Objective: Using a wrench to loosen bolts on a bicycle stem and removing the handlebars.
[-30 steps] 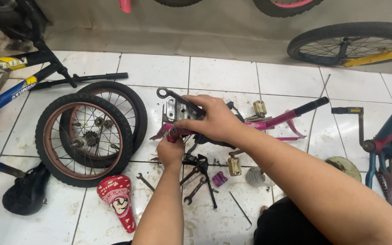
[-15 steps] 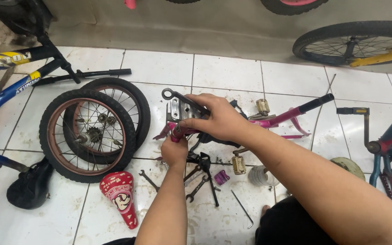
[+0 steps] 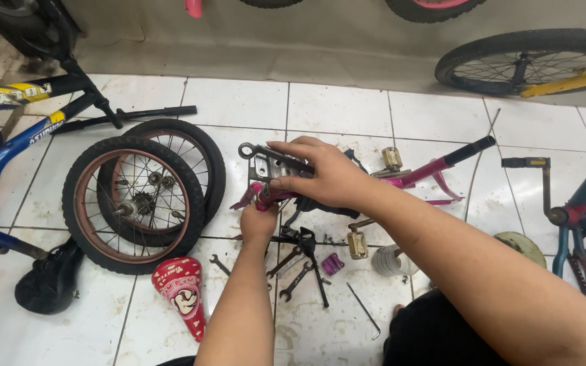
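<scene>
White tiled floor [image 3: 334,108], pink bike frame [image 3: 435,169] lying lengthwise left-right, right hand [image 3: 327,177] fingers clamping metal bracket [image 3: 266,163], left hand [image 3: 259,220] gripping frame end.

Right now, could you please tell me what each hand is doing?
Left hand: closed on the pink bike frame.
Right hand: gripping the metal bracket.

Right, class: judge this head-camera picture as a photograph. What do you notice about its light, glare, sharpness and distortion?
Head view: even, soft light with faint shadows under the two stacked wheels; mild sheen, no harsh glare, on the white floor tiles; the right hand, left hand and pink frame look sharp; tile lines bow slightly toward the edges, suggesting a wide lens.
</scene>
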